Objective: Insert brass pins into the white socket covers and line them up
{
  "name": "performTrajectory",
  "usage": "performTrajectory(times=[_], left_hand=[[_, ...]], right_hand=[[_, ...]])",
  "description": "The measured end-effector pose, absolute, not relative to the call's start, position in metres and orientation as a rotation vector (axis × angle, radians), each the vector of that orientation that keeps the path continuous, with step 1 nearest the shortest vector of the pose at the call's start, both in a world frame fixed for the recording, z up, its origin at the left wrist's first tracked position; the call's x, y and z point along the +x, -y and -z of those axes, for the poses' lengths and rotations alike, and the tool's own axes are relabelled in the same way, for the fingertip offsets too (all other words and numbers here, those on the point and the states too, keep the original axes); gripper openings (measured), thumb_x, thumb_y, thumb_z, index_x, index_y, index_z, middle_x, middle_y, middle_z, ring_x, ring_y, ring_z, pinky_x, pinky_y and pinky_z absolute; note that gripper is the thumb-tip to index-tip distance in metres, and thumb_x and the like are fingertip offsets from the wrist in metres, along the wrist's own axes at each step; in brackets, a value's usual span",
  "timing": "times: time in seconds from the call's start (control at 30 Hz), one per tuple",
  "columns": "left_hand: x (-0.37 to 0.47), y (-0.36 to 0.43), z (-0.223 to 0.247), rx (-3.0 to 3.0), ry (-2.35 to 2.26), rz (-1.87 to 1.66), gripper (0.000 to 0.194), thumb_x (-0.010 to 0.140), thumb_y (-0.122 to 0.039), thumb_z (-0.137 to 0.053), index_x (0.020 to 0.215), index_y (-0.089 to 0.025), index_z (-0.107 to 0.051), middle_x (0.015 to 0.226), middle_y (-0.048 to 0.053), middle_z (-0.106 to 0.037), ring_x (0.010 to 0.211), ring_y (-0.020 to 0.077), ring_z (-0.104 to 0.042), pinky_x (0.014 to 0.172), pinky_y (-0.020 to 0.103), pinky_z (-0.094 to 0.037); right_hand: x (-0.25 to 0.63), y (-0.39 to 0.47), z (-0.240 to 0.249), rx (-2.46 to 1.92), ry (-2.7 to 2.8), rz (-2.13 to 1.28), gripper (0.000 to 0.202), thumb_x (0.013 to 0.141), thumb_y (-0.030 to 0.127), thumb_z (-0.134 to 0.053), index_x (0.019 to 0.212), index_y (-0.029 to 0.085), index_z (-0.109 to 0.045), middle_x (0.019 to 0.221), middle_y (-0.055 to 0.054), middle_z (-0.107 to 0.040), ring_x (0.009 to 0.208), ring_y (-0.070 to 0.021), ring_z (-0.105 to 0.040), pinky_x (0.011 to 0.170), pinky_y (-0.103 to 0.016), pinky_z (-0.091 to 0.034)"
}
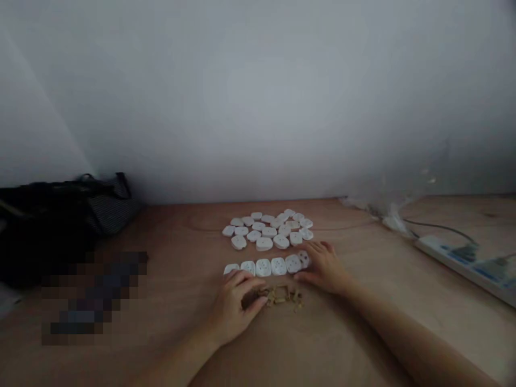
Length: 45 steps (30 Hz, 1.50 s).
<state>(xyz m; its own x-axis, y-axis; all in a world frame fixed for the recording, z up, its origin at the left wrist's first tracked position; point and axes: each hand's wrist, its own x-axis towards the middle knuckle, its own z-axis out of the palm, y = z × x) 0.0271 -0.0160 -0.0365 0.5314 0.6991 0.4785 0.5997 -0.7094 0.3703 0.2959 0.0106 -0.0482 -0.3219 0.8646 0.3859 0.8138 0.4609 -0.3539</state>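
A row of white rounded plastic socket housings (263, 267) lies across the wooden table in front of me. At its right end my right hand (324, 267) has its thumb and fingers around a tilted white housing (303, 259) with dark holes, overlapping its neighbour. Near the row's left end is my left hand (237, 301), thumb and index finger apart, the other fingers partly covering the leftmost housing (231, 267). Its thumb tip comes close to a small heap of brass-coloured metal pieces (281, 295). Whether it touches them, I cannot tell.
More white housings (269, 231) lie in a loose group behind the row. A white power strip (463, 263) with plugs and a cable is on the right, beside clear plastic wrapping (397, 217). On the left are a dark bag (44, 231) and a blurred-out object (99, 293).
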Motion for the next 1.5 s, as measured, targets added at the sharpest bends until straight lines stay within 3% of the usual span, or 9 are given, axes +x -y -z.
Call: performTrajectory(times=[0.2,0.57,0.67,0.77,0.9,1.0,1.17,1.33,1.5], left_hand=[[0.027,0.015,0.035,2.608,-1.107,-0.898,0.014,0.079,-0.024,-0.061,0.092,-0.020,-0.066,0.087,0.006,-0.061,0.084,0.0216,-0.057,0.075,0.036,-0.048],[0.028,0.015,0.035,2.598,-1.062,-0.908,0.012,0.081,-0.026,-0.059,0.088,-0.020,-0.068,0.085,0.005,-0.061,0.082,0.0202,-0.057,0.073,0.033,-0.048],[0.027,0.015,0.035,2.593,-1.076,-0.883,0.013,0.081,-0.026,-0.059,0.089,-0.020,-0.068,0.085,0.005,-0.061,0.083,0.0206,-0.057,0.074,0.034,-0.048],[0.028,0.015,0.034,2.590,-1.078,-0.866,0.013,0.081,-0.026,-0.060,0.089,-0.020,-0.068,0.085,0.006,-0.061,0.084,0.0211,-0.056,0.075,0.035,-0.047],[0.028,0.014,0.034,2.586,-1.059,-0.843,0.013,0.081,-0.025,-0.060,0.089,-0.019,-0.068,0.086,0.006,-0.062,0.085,0.0214,-0.056,0.077,0.037,-0.047],[0.028,0.014,0.033,2.592,-1.046,-0.835,0.012,0.081,-0.023,-0.060,0.089,-0.020,-0.068,0.086,0.006,-0.062,0.085,0.0212,-0.056,0.076,0.035,-0.047],[0.028,0.014,0.034,2.606,-1.021,-0.866,0.011,0.081,-0.024,-0.059,0.087,-0.020,-0.067,0.086,0.005,-0.062,0.084,0.0201,-0.056,0.076,0.034,-0.046],[0.027,0.014,0.035,2.596,-1.021,-0.827,0.010,0.081,-0.024,-0.060,0.087,-0.020,-0.068,0.086,0.005,-0.061,0.084,0.0199,-0.055,0.076,0.034,-0.045],[0.027,0.014,0.034,2.597,-1.023,-0.811,0.012,0.082,-0.025,-0.059,0.088,-0.020,-0.067,0.085,0.005,-0.061,0.085,0.0205,-0.055,0.076,0.034,-0.045]], right_hand=[[0.315,-0.016,0.059,-1.308,1.989,-0.490,0.053,0.070,0.031,-0.070,0.118,0.022,-0.050,0.118,-0.008,-0.058,0.114,-0.0277,-0.050,0.097,-0.049,-0.035],[0.307,-0.024,0.062,-1.287,1.776,-0.605,0.048,0.066,0.022,-0.069,0.108,0.020,-0.046,0.100,-0.006,-0.063,0.085,-0.0196,-0.064,0.072,-0.033,-0.053],[0.310,-0.016,0.055,-1.298,1.746,-0.633,0.041,0.066,0.018,-0.065,0.102,0.019,-0.045,0.084,-0.003,-0.065,0.071,-0.0173,-0.065,0.059,-0.028,-0.053],[0.312,0.001,0.047,-1.282,1.776,-0.703,0.038,0.064,0.019,-0.068,0.097,0.018,-0.049,0.079,-0.002,-0.064,0.072,-0.0188,-0.065,0.057,-0.027,-0.053],[0.305,0.025,0.038,-1.166,1.944,-0.798,0.041,0.065,0.024,-0.071,0.104,0.018,-0.058,0.090,-0.005,-0.066,0.082,-0.0209,-0.065,0.071,-0.033,-0.053],[0.298,0.035,0.034,-1.127,2.056,-0.744,0.049,0.067,0.027,-0.072,0.114,0.021,-0.059,0.107,-0.008,-0.061,0.088,-0.0220,-0.063,0.073,-0.033,-0.052],[0.295,0.039,0.036,-1.244,2.095,-0.654,0.061,0.065,0.030,-0.073,0.122,0.021,-0.052,0.106,-0.007,-0.063,0.089,-0.0239,-0.061,0.076,-0.036,-0.050],[0.297,0.040,0.039,-1.241,2.048,-0.675,0.041,0.068,0.028,-0.069,0.105,0.018,-0.053,0.092,-0.005,-0.064,0.080,-0.0202,-0.060,0.066,-0.030,-0.049],[0.298,0.040,0.037,-1.233,2.024,-0.677,0.027,0.065,0.028,-0.072,0.085,0.019,-0.055,0.084,-0.002,-0.063,0.076,-0.0192,-0.059,0.067,-0.031,-0.048]])
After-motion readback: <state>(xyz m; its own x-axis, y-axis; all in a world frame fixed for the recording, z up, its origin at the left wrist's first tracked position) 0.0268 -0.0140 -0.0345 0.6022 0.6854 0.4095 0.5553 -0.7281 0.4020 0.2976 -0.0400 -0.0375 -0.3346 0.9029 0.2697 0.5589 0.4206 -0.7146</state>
